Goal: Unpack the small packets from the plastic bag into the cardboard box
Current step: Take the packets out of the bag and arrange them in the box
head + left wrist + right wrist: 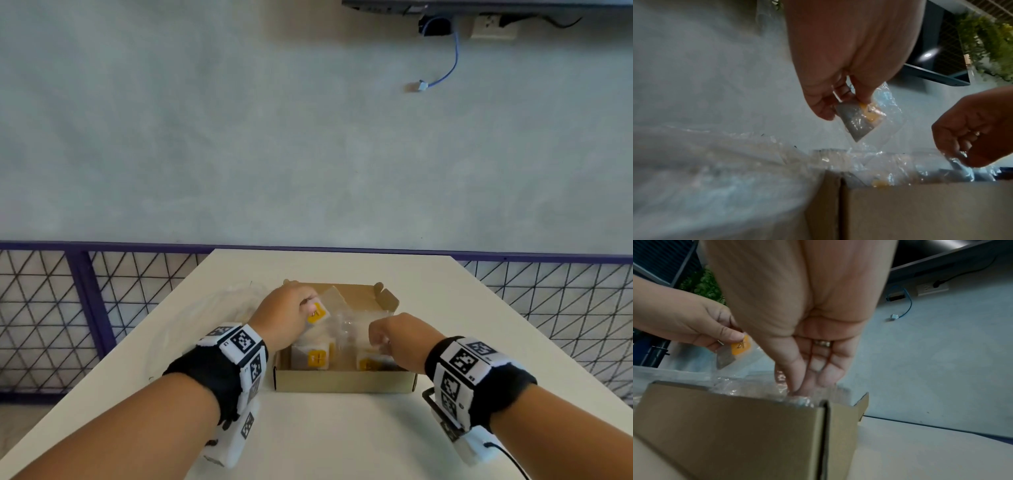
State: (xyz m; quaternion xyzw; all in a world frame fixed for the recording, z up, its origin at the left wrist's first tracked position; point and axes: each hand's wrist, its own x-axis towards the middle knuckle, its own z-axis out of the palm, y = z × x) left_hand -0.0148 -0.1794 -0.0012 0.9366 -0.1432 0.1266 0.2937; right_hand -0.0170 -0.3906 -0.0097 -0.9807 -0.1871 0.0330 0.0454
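An open cardboard box [342, 380] sits mid-table with several small clear packets with yellow labels [317, 358] inside. My left hand [306, 306] hovers over the box's far left part and pinches one yellow-labelled packet [317, 313] between thumb and fingers; the left wrist view shows this packet [857, 120] hanging tilted above the box. My right hand [378, 342] reaches into the box's right side, and its thumb and fingertips [797, 391] pinch the clear plastic of a packet lying there. The crumpled clear plastic bag [212, 308] lies left of the box.
The white table [342, 438] has free surface in front of the box and to its right. A purple-framed wire mesh railing [85, 308] runs behind the table's far edge. Beyond it, a blue cable [452, 58] lies on the floor.
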